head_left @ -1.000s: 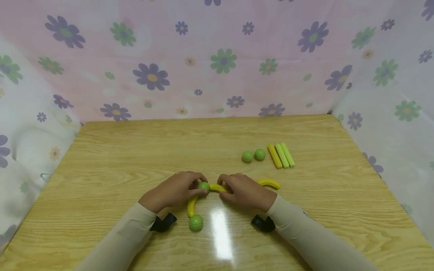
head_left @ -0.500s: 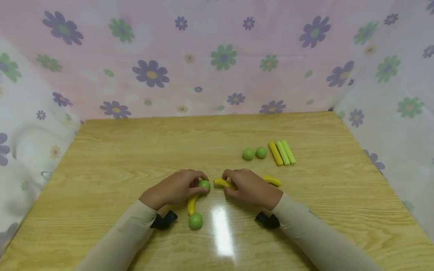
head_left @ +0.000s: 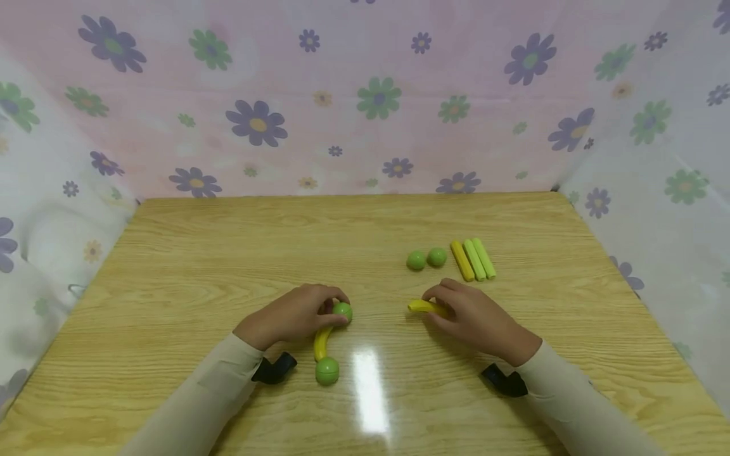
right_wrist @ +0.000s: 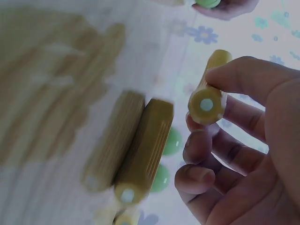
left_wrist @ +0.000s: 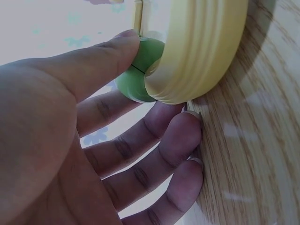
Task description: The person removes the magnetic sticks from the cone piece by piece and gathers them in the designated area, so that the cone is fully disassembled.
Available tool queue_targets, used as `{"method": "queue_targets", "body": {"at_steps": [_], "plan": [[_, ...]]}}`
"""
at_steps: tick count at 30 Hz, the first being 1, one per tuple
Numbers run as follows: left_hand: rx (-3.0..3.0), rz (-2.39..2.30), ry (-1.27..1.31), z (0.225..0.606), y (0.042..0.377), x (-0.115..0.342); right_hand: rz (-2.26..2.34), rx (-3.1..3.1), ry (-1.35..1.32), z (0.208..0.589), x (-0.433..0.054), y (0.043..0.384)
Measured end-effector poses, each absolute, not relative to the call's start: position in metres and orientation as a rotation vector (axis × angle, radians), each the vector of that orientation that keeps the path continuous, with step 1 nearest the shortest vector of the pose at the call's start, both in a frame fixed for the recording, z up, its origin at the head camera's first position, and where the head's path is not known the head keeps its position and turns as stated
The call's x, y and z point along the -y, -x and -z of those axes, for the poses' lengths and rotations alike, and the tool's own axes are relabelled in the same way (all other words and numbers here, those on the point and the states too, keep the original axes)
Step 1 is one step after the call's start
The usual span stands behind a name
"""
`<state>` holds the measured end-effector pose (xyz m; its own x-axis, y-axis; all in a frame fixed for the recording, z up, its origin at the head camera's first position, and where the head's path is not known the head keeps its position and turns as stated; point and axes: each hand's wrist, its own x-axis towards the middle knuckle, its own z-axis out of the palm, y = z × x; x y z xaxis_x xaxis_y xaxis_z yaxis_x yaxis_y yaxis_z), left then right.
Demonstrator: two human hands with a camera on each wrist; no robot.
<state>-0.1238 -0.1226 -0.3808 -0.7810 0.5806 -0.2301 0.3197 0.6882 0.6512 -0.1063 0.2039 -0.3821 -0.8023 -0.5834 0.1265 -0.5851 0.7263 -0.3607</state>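
My left hand (head_left: 296,316) pinches a green ball (head_left: 342,313) between thumb and fingers, near the middle of the table. From this ball a curved yellow rod (head_left: 322,345) runs toward me to a second green ball (head_left: 327,371). In the left wrist view the rod (left_wrist: 204,51) looms large in front of the pinched ball (left_wrist: 149,51). Further right, my right hand (head_left: 476,320) grips another yellow rod (head_left: 421,306), whose pale round end shows in the right wrist view. A further yellow rod (right_wrist: 150,145) lies on the table there; in the head view my right hand hides it.
Two loose green balls (head_left: 426,258) rest behind the right hand. Beside them lie a straight yellow rod (head_left: 462,261) and two lime rods (head_left: 480,259), side by side. Flowered cloth (head_left: 365,126) hangs around the wooden table (head_left: 256,234).
My right hand has drawn its yellow rod rightward, away from the pinched ball it met at first. It now covers the curved rod seen earlier at its right. My left hand has stayed put.
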Motion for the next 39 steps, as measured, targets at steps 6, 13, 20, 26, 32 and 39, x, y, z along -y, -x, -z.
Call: {"method": "queue_targets", "body": {"at_steps": [6,13,20,26,32,39], "plan": [[-2.48,-0.837,-0.691,0.382,0.123,0.125,-0.572,2.848,-1.027,0.384,-0.221,0.102],[-2.477,-0.843,-0.71,0.383,0.125,0.125,-0.544,2.926,-1.039,0.378,-0.23,0.1],[-2.49,-0.837,-0.736,0.383,0.126,0.123,-0.498,2.955,-1.029,0.376,-0.237,0.101],[-2.478,-0.836,-0.725,0.383,0.125,0.123,-0.448,2.994,-1.022,0.381,-0.238,0.102],[-2.488,-0.835,-0.72,0.383,0.125,0.123,-0.441,2.986,-0.992,0.382,-0.238,0.104],[-2.484,-0.834,-0.717,0.381,0.125,0.123,-0.439,2.983,-1.008,0.383,-0.24,0.105]]}}
